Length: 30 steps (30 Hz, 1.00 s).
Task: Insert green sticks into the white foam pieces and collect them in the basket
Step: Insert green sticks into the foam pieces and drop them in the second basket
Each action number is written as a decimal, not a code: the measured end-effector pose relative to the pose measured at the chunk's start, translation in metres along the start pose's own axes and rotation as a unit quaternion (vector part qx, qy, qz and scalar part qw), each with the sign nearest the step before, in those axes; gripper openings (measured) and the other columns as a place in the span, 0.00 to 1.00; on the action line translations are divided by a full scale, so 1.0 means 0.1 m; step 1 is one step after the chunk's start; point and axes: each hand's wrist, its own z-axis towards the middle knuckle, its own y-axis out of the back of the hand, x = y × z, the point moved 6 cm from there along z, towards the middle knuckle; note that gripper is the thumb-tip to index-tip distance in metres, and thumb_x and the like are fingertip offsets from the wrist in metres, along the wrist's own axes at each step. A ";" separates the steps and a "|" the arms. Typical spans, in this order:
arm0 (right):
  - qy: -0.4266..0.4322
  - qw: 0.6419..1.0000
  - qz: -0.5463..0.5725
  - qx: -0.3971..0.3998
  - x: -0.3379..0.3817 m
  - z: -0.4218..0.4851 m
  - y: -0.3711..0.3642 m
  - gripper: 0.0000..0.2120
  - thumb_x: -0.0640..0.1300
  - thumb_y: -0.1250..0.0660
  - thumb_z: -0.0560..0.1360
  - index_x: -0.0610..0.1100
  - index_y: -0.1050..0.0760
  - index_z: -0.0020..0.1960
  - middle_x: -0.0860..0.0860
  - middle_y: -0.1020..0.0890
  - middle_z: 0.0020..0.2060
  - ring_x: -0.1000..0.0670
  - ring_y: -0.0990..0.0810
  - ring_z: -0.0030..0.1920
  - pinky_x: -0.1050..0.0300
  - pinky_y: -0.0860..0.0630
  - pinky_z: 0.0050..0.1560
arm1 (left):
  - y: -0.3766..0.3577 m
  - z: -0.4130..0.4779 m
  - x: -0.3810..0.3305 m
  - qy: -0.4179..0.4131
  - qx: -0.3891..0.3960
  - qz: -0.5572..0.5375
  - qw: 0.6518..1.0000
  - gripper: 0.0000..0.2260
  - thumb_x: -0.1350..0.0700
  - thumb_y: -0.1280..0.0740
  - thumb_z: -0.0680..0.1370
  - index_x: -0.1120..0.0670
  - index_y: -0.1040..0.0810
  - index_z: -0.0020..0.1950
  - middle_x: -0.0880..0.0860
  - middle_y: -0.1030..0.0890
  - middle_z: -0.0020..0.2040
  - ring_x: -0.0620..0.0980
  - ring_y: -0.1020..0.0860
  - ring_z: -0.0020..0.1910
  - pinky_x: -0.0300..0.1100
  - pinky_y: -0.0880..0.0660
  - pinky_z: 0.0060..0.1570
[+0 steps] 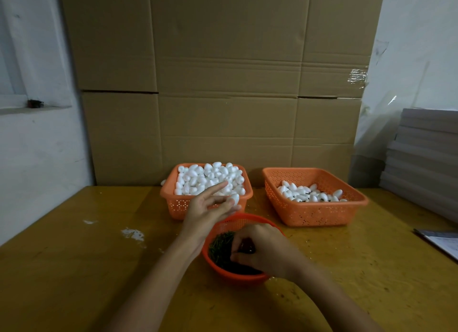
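Thumb and curled fingers of the left hand pinch one white egg-shaped foam piece; the index finger points straight out above it. Fingers of the right hand curl downward into a heap of thin green sticks; whether they grip a stick cannot be told. Around the right fingers, a round orange plastic bowl holds the sticks. Just beyond the left fingertips, a rectangular orange perforated plastic basket is heaped with loose foam eggs. To the right of both hands, a second orange basket holds a thinner layer of foam eggs with dark bits among them. All rest on a yellow-brown wooden table, with brown cardboard boxes behind.
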 end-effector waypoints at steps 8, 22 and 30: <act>-0.069 0.988 0.123 -0.068 -0.06 -0.04 0.07 0.03 0.44 0.36 0.85 0.44 0.28 0.55 0.52 0.13 0.45 0.52 0.15 0.40 0.54 0.19 0.44 | 0.04 0.02 0.03 0.016 0.015 -0.066 0.998 0.14 0.54 0.26 0.76 0.52 0.14 0.61 0.58 0.14 0.61 0.59 0.15 0.60 0.43 0.18 0.57; -0.093 0.980 0.153 -0.089 -0.12 -0.05 0.08 0.04 0.43 0.35 0.85 0.45 0.30 0.55 0.50 0.13 0.44 0.52 0.16 0.38 0.62 0.23 0.37 | 0.09 0.05 0.06 0.014 0.027 -0.106 0.994 0.11 0.63 0.29 0.80 0.60 0.17 0.63 0.64 0.16 0.62 0.61 0.17 0.63 0.50 0.20 0.64; -0.092 0.979 0.159 -0.092 -0.13 -0.05 0.08 0.04 0.42 0.34 0.84 0.45 0.29 0.55 0.49 0.13 0.43 0.51 0.16 0.38 0.60 0.22 0.37 | 0.08 0.03 0.04 0.007 0.035 -0.092 0.995 0.11 0.72 0.31 0.79 0.61 0.17 0.58 0.63 0.16 0.63 0.61 0.17 0.64 0.50 0.21 0.66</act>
